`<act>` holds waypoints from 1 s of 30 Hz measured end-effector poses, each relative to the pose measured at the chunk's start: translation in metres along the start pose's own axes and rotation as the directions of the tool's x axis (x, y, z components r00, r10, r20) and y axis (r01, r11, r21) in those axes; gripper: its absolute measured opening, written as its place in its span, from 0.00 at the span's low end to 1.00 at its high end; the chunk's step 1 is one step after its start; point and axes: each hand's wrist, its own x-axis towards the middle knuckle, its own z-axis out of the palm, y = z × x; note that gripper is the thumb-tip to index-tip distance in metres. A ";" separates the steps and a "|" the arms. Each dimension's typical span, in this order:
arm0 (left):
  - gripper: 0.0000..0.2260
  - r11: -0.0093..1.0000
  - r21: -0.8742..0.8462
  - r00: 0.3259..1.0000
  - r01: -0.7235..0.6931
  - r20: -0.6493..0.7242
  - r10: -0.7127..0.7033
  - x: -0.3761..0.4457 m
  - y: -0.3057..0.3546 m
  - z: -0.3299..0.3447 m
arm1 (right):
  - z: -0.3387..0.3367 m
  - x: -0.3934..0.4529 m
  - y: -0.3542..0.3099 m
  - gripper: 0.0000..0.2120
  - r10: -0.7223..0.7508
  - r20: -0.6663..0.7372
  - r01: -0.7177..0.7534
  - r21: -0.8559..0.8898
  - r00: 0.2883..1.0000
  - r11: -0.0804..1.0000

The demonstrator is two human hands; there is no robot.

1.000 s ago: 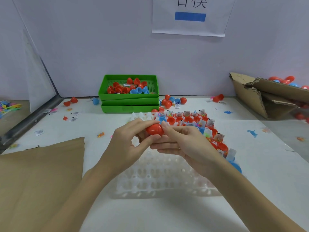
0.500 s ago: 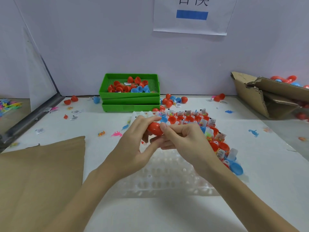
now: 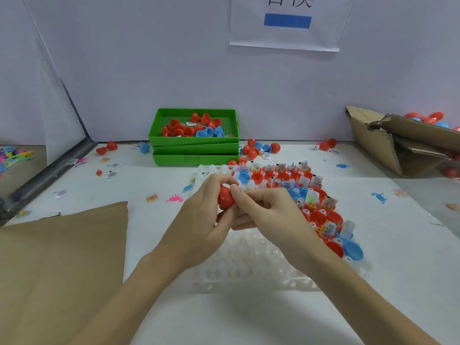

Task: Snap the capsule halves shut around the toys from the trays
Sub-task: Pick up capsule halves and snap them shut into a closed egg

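In the head view, a red capsule (image 3: 226, 197) is held above the clear cell tray (image 3: 251, 267), over the tray's far left part. It is gripped by the left hand (image 3: 199, 220), whose fingers curl over its top and left side, and by the right hand (image 3: 267, 215), whose thumb is pressed against its right side with the other fingers folded below. Whether the two halves are fully closed cannot be told, since most of the capsule is hidden by the fingers.

On the right and far side of the cell tray, red capsule halves (image 3: 317, 216) and blue capsule halves (image 3: 353, 250) are seated in the cells, many with small toy packets (image 3: 329, 227) standing in them. The near cells of the tray are seen bare.

Beyond the cell tray, a stack of green trays (image 3: 195, 150) is set against the wall, the top one loaded with loose red and blue halves. Just right of that stack, a cluster of loose capsules (image 3: 258, 148) lies on the white table (image 3: 398, 245). To the left of the cell tray a brown cardboard sheet (image 3: 62, 257) is laid flat, and small plastic figures, among them a pink one (image 3: 174, 198), are scattered between it and the stack. Far right of the cell tray, a torn cardboard box (image 3: 388, 143) is seen with more capsules behind it
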 end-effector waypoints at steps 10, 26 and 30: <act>0.19 0.982 0.146 0.991 -0.118 -0.045 0.126 0.006 -0.001 -0.006 | -0.010 0.008 0.004 0.16 0.093 0.169 -0.159 0.436 0.981 0.886; 0.15 0.978 -0.209 0.982 -0.010 -0.184 -0.030 0.006 0.012 -0.006 | -0.006 0.005 0.003 0.16 0.148 0.460 -0.474 0.756 0.875 0.452; 0.13 0.984 -0.177 0.982 -0.020 -0.191 -0.014 0.006 0.010 -0.006 | -0.004 0.004 0.001 0.19 0.157 0.443 -0.464 0.763 0.882 0.450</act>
